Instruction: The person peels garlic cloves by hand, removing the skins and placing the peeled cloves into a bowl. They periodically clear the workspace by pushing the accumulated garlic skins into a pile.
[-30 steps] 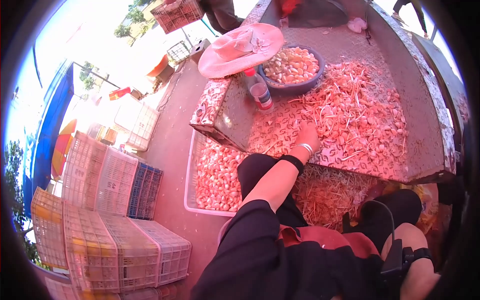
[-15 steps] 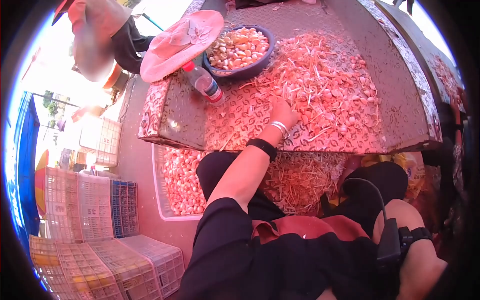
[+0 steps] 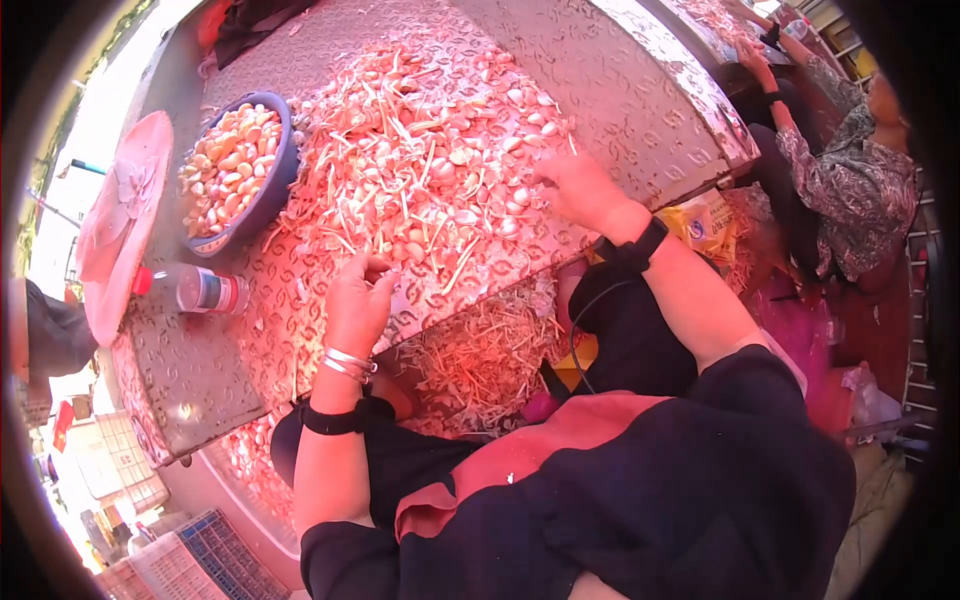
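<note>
The garlic pile (image 3: 440, 170) runs roughly eleven to five o'clock, left hand (image 3: 360, 300) at its seven, right hand (image 3: 583, 190) at three; both curl narrowly, contents unclear. Bowl (image 3: 274, 182) flanks its nine, bottle (image 3: 212, 291) eight.

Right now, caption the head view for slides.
Left hand and right hand at the edge of a garlic heap, a bowl of cloves nearby.

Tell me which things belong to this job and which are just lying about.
Seemingly for the job:
Heap of cloves and stalks, by left hand and right hand
Bowl of cloves
Tub of cloves

Probably just lying about:
Hat
Bottle
</note>
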